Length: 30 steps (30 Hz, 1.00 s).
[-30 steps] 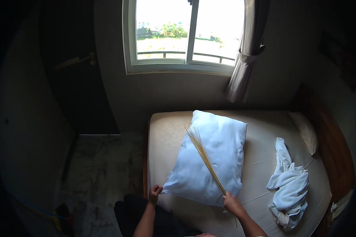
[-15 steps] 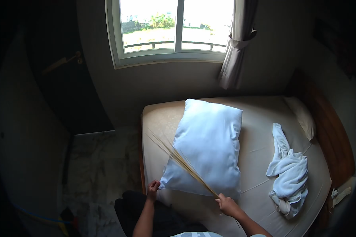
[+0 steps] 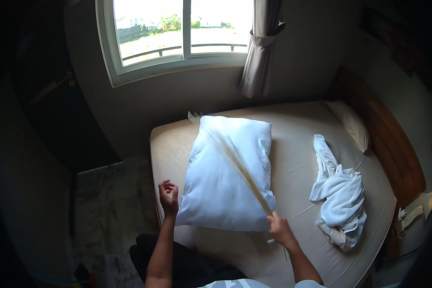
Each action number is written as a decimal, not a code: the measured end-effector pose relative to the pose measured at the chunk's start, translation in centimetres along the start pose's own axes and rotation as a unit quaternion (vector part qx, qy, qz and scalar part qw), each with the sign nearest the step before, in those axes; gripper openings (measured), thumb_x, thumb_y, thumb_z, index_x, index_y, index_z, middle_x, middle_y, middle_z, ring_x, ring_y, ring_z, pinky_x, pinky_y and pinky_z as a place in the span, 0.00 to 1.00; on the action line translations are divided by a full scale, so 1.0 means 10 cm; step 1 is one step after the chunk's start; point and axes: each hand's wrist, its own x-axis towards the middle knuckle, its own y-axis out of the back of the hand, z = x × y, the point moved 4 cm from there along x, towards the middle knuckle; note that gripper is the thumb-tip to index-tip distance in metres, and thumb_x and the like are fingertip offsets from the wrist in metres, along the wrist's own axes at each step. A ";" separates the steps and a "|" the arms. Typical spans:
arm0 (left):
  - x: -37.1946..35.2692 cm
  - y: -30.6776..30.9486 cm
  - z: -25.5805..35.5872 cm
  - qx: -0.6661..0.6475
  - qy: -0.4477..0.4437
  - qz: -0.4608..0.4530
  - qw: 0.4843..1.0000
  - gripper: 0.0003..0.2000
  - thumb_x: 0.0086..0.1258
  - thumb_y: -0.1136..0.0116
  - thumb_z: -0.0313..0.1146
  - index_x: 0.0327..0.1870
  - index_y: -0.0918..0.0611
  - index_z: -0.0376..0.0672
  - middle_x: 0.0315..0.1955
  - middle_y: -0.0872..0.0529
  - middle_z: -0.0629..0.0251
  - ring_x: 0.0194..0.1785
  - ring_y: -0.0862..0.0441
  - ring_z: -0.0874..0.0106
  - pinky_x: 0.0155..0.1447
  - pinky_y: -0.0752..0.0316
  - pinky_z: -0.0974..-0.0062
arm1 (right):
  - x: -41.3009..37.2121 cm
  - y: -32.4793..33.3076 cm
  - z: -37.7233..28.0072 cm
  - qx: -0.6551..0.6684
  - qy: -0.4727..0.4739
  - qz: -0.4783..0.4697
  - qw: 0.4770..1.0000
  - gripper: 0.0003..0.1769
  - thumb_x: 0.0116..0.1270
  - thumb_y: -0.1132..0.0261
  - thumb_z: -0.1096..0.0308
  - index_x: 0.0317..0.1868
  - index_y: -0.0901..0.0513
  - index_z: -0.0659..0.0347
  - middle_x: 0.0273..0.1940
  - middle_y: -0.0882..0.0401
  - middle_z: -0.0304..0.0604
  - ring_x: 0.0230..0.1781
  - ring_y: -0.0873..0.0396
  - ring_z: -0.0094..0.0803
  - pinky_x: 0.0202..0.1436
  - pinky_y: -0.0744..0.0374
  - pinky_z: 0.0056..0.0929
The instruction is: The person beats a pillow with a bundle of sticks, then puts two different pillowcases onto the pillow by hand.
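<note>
A white pillow [image 3: 225,177] lies on the bed, which has a cream sheet [image 3: 302,177]. My right hand [image 3: 279,228] is closed around the lower end of a bundle of thin straw-coloured sticks [image 3: 247,178], near the pillow's lower right corner. The bundle slants up and left over the pillow, its far end blurred. Just left of the pillow, my left hand [image 3: 168,197] is raised with its fingers loosely curled and apart, holding nothing.
A crumpled white cloth [image 3: 342,204] lies on the right of the bed. Beyond it are a small cream pillow [image 3: 351,126] and the wooden headboard [image 3: 386,134]. A window [image 3: 182,33], a tied curtain [image 3: 260,60] and a dark door [image 3: 57,105] stand behind.
My left hand has let go of the pillow's corner and risen. My right hand has swung the stick bundle up to a steeper slant. The view has shifted, moving the room's contents left.
</note>
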 end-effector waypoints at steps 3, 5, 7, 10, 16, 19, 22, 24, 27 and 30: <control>0.07 -0.36 0.26 0.132 -0.018 -0.014 0.991 0.24 0.60 0.42 0.43 0.52 0.31 0.39 0.44 0.25 0.59 0.49 0.32 0.64 0.54 0.37 0.66 | -0.04 0.86 -0.42 0.285 0.026 0.222 0.932 0.13 0.71 0.51 0.61 0.36 0.34 0.65 0.17 0.37 0.35 0.14 0.40 0.21 0.16 0.39 0.21; -0.01 -0.65 0.04 0.170 0.033 -0.038 0.984 0.32 0.59 0.41 0.49 0.58 0.36 0.37 0.52 0.30 0.52 0.55 0.36 0.57 0.60 0.41 0.62 | -0.05 1.05 -0.34 0.402 0.075 0.357 0.840 0.13 0.72 0.53 0.60 0.36 0.35 0.62 0.19 0.41 0.30 0.15 0.44 0.15 0.16 0.42 0.17; -0.16 -0.82 -0.25 0.219 0.081 -0.066 0.970 0.38 0.58 0.41 0.51 0.63 0.41 0.36 0.57 0.35 0.46 0.60 0.40 0.51 0.63 0.45 0.57 | 0.12 0.82 -0.04 0.307 0.073 0.399 0.861 0.12 0.71 0.52 0.61 0.36 0.34 0.62 0.19 0.36 0.36 0.15 0.38 0.24 0.18 0.37 0.24; -0.28 -0.76 -0.21 0.237 0.124 -0.071 0.961 0.39 0.58 0.41 0.52 0.64 0.42 0.38 0.57 0.35 0.45 0.60 0.40 0.50 0.63 0.44 0.57 | 0.25 -0.53 0.94 -0.152 -0.058 -0.071 0.984 0.13 0.68 0.50 0.62 0.37 0.32 0.66 0.24 0.24 0.59 0.25 0.24 0.56 0.29 0.28 0.48; -0.04 -0.79 -0.24 0.128 0.184 -0.072 0.972 0.19 0.63 0.45 0.43 0.43 0.23 0.33 0.34 0.18 0.51 0.42 0.22 0.55 0.49 0.32 0.66 | 0.10 1.01 0.20 0.000 -0.023 0.232 0.972 0.13 0.70 0.51 0.64 0.32 0.33 0.67 0.18 0.29 0.56 0.19 0.27 0.51 0.21 0.33 0.42; 0.12 -1.10 0.27 -0.117 0.069 0.037 0.990 0.11 0.67 0.48 0.34 0.38 0.22 0.33 0.30 0.18 0.63 0.35 0.24 0.72 0.44 0.32 0.77 | -0.02 1.39 0.10 0.304 0.043 0.403 0.862 0.14 0.72 0.53 0.59 0.31 0.36 0.60 0.17 0.45 0.30 0.13 0.49 0.15 0.13 0.48 0.17; 0.15 -1.37 0.83 -0.279 0.031 0.059 0.958 0.07 0.68 0.49 0.30 0.38 0.23 0.35 0.29 0.21 0.70 0.34 0.29 0.81 0.42 0.34 0.84 | 0.09 0.84 0.53 0.348 0.033 0.486 0.801 0.13 0.72 0.52 0.60 0.32 0.35 0.60 0.17 0.42 0.32 0.12 0.45 0.19 0.14 0.43 0.18; 0.17 -1.48 0.99 -0.336 0.047 0.048 0.939 0.07 0.68 0.49 0.30 0.38 0.23 0.35 0.29 0.21 0.70 0.34 0.29 0.81 0.42 0.35 0.84 | 0.12 0.07 0.94 -0.058 -0.044 0.233 0.970 0.13 0.68 0.48 0.62 0.34 0.32 0.65 0.18 0.30 0.45 0.17 0.30 0.38 0.24 0.29 0.33; 0.09 -1.54 0.63 -0.258 0.064 0.000 0.964 0.08 0.68 0.49 0.31 0.39 0.24 0.34 0.30 0.21 0.68 0.35 0.28 0.80 0.43 0.34 0.83 | -0.12 -0.07 1.13 -0.017 -0.143 0.063 0.988 0.14 0.67 0.49 0.61 0.34 0.30 0.66 0.26 0.23 0.58 0.29 0.23 0.58 0.32 0.26 0.45; -0.21 -1.25 0.22 -0.202 0.113 0.140 0.963 0.14 0.69 0.51 0.34 0.44 0.27 0.28 0.37 0.22 0.56 0.40 0.27 0.68 0.50 0.33 0.74 | -0.29 0.56 0.94 0.238 -0.188 0.150 0.941 0.16 0.70 0.52 0.58 0.30 0.29 0.62 0.18 0.31 0.38 0.17 0.30 0.23 0.19 0.32 0.24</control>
